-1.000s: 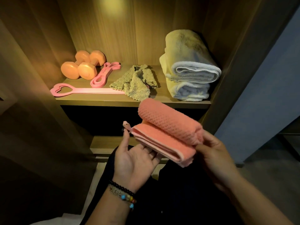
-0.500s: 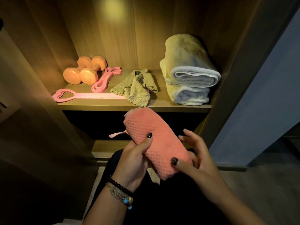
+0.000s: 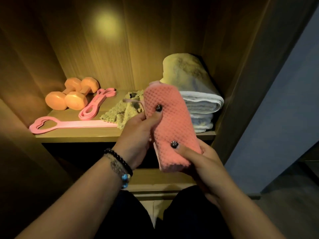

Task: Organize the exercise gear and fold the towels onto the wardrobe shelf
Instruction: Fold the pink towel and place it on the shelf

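While a person faces an open wooden wardrobe, both hands hold a folded pink waffle-weave towel (image 3: 170, 125) in front of its shelf (image 3: 77, 136). Nearest the camera, the right hand (image 3: 205, 163) cups the towel's lower end, thumb pressed across the top; the left hand (image 3: 138, 135), its wrist wearing beaded bracelets (image 3: 120, 163), grips the upper part with the thumb laid on the fabric. A thin loop (image 3: 133, 101) hangs from the towel's upper left edge. Behind the hands, the lit wooden shelf carries a pink strap with a heart-shaped handle (image 3: 46, 125) along its front edge, a crumpled olive cloth (image 3: 122, 112) lying over the strap's right end, and a looped pink resistance band (image 3: 96, 105) just behind. Two orange dumbbells (image 3: 70, 94) sit at the back left, side by side. On the right, two folded pale towels (image 3: 198, 100) are stacked against the wardrobe's side panel. A warm light spot glows on the wood-grain back wall (image 3: 120, 49). Beyond the wardrobe's right edge stands a grey-blue wall (image 3: 276, 118).
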Demonstrator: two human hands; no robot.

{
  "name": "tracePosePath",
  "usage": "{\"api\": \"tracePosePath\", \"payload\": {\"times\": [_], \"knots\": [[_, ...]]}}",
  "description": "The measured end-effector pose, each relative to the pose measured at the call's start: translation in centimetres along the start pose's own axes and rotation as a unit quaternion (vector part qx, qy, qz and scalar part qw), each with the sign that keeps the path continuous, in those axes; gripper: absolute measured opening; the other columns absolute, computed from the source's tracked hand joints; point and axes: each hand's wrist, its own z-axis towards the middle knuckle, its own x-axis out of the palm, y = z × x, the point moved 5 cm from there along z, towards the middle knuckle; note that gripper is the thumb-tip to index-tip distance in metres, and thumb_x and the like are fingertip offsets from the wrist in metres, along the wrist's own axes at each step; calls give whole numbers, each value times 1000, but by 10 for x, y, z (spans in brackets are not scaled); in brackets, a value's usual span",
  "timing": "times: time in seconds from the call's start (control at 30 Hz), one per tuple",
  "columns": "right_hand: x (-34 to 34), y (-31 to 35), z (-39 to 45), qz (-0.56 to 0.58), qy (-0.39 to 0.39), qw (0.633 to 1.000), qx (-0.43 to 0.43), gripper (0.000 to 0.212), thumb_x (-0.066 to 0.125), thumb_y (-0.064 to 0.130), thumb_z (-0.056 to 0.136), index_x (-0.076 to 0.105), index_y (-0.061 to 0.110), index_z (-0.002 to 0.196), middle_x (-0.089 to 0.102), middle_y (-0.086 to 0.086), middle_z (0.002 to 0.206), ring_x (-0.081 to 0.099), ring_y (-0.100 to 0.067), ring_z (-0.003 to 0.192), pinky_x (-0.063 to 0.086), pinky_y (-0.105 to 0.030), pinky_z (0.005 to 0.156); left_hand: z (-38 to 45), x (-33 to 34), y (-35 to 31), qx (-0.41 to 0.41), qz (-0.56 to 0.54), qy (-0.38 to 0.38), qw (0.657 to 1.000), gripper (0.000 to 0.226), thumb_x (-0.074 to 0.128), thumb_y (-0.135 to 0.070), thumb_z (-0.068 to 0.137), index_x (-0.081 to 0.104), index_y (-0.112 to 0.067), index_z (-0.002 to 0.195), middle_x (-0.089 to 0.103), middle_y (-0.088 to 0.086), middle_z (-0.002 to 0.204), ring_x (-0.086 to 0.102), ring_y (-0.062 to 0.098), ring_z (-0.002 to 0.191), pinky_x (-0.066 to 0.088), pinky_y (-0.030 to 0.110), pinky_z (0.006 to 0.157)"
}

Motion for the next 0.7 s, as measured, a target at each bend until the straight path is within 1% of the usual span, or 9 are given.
{"api": "tracePosePath", "payload": {"times": [0.07,0.17,0.23,0.4,0.47,0.53,0.6,0.63,0.7], "knots": [[-2,22,18,8,-14,1000,-21,49,80,23,68,64,13,113,74,-6,102,71,-22,94,54,-36,81,31,11,-16,9,21,9,1000,26,53,-24,95,65,-3,106,73,0,83,67,13,79,54,31,72],[-8,61,53,25,-47,998,-42,28,70,19,82,64,14,109,74,-6,101,71,-20,92,57,-35,81,83,30,-36,-9,27,31,999,30,56,-31,93,66,-8,110,73,8,103,67,25,100,54,40,84],[-14,84,81,21,-73,997,-34,26,68,21,85,64,13,109,73,-8,102,71,-22,93,57,-39,86,117,46,-44,-34,49,59,996,35,55,-36,93,64,-9,113,74,4,96,69,19,87,54,30,74],[-33,120,145,-33,-178,982,-45,82,79,53,53,54,11,119,67,-11,109,68,-30,92,56,-48,84,203,72,-54,-25,78,6,997,37,66,-27,88,64,-1,114,70,18,110,66,30,91,53,43,89],[-40,134,158,-89,-212,969,-85,59,72,45,65,55,13,112,65,-10,109,65,-30,97,53,-47,90,232,82,-57,-18,75,-7,997,36,67,-25,88,63,1,113,70,19,109,67,33,95,55,45,89],[-49,146,166,-158,-243,950,-119,44,64,27,83,54,15,124,63,-8,114,59,-28,108,50,-37,94,263,86,-57,-12,86,-47,995,43,70,-31,86,62,0,114,69,18,107,68,34,96,56,46,87],[-52,143,179,-214,-204,951,-90,39,55,14,92,50,9,131,62,-6,114,57,-22,109,49,-17,79,291,88,-56,-17,131,-80,988,60,70,-47,79,60,-1,117,69,16,107,68,34,95,56,45,86],[-50,139,184,-251,-178,949,-72,38,51,11,95,49,7,132,60,-9,120,56,-23,113,47,-16,77,303,91,-56,-19,161,-81,983,65,67,-52,79,60,-1,118,68,15,109,67,34,96,56,43,86],[-48,140,191,-338,-175,919,-104,47,48,14,97,37,12,143,46,-10,143,46,-24,129,37,-23,100,316,97,-55,-12,233,-85,969,53,59,-56,86,63,-10,110,68,11,103,66,31,91,54,35,79]]}}
